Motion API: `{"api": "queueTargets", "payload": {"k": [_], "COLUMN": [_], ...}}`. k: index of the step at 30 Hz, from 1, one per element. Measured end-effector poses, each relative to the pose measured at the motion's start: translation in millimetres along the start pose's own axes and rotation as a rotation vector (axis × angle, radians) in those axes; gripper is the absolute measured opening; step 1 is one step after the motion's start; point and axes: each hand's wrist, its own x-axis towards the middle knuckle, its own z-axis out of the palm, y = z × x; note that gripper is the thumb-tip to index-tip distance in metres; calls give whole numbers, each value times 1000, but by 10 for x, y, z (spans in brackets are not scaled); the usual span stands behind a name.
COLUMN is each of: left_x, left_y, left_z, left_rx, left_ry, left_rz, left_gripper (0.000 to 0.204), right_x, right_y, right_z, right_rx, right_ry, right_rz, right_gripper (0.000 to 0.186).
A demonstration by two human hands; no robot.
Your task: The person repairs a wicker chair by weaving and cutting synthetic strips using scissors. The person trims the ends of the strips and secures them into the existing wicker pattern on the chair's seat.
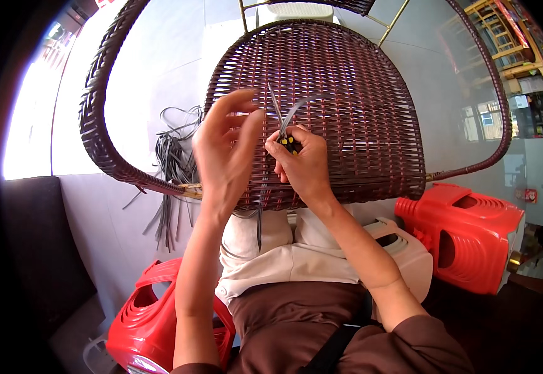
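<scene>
A woven chair seat (pixel 359 124) of dark brown and reddish strands lies across my lap. Over its middle, my right hand (pixel 306 163) is closed around a tool with a black-and-yellow handle (pixel 287 142); its kind is mostly hidden by the fingers. From the same grip rise a curved grey plastic strip (pixel 296 107) and a thin straight piece (pixel 274 98). My left hand (pixel 225 146) is raised over the left part of the seat, fingers loosely bent and apart, with nothing visible in it. Below the hands a dark strip (pixel 259 227) hangs over the seat's front edge.
A wrapped armrest hoop (pixel 91 106) curves round the left, another (pixel 502 93) round the right. Loose dark strips (pixel 175 159) are bundled at the left. Red plastic stools (pixel 153 315) stand at lower left and right (pixel 465 237). Wooden furniture (pixel 508 37) is at far right.
</scene>
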Motion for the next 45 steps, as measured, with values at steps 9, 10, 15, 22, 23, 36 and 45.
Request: {"api": "queueTargets", "payload": {"k": [9, 10, 15, 22, 23, 36, 45], "left_x": [-1263, -1324, -1401, -1430, -1427, -1352, -1640], "left_y": [-257, -261, -386, -431, -414, -372, -363], "left_z": [-430, -393, -345, -306, -302, -257, -295], "left_rx": [309, 390, 392, -165, -116, 52, 119], "left_ry": [6, 12, 5, 77, 76, 12, -64], "left_rz": [-311, -313, -382, -592, -536, -399, -359], "left_gripper": [11, 11, 10, 15, 16, 14, 18], "right_x": [-1, 1, 2, 181, 216, 549, 378], "right_y": [-87, -86, -95, -136, -148, -185, -138], "right_z": [-53, -62, -138, -144, -135, -95, -197], "right_rx": [-213, -264, -57, -136, -161, -281, -133], "right_ry": [2, 7, -111, -240, -265, -391, -373], "right_rz": [-261, -315, 10, -56, -66, -341, -59], "right_gripper": [6, 6, 3, 4, 6, 8, 20]}}
